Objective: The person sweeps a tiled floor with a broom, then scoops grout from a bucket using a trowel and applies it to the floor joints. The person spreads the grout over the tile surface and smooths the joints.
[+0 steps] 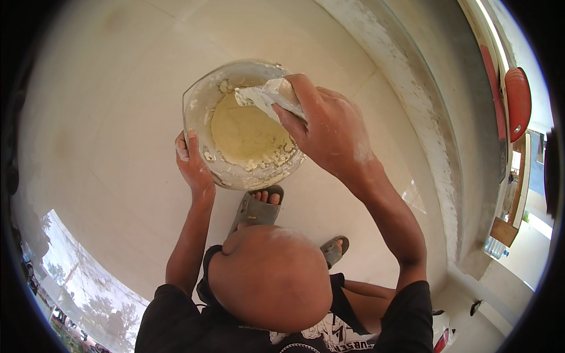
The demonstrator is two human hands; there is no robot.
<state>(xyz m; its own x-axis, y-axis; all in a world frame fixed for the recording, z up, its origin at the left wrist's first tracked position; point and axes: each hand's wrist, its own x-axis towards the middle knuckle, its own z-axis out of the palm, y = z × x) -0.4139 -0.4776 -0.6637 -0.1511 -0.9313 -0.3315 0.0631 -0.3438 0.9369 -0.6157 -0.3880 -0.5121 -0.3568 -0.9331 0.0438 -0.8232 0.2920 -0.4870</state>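
Observation:
A round, clear-walled container (200,101) with a spout-like corner stands over the pale floor in front of me. Yellowish stuff (244,135) covers its bottom, and whitish crumbs and smears cling to the inner wall. My left hand (193,165) grips the near left rim, thumb over the edge, with white residue on the fingers. Over the container's right side, my right hand (332,126) holds a whitish, crusted, flat-looking piece (259,95) between thumb and fingers. Its far end hangs above the yellowish stuff; its exact kind is unclear. The palm side of this hand is hidden.
My bent knee (271,279) and sandalled foot (259,209) are close to the container on the near side. A smeared ledge (406,76) curves along the right. Beyond it are a red object (518,105) and a plastic bottle (495,248). Pale tiled floor (118,147) lies around.

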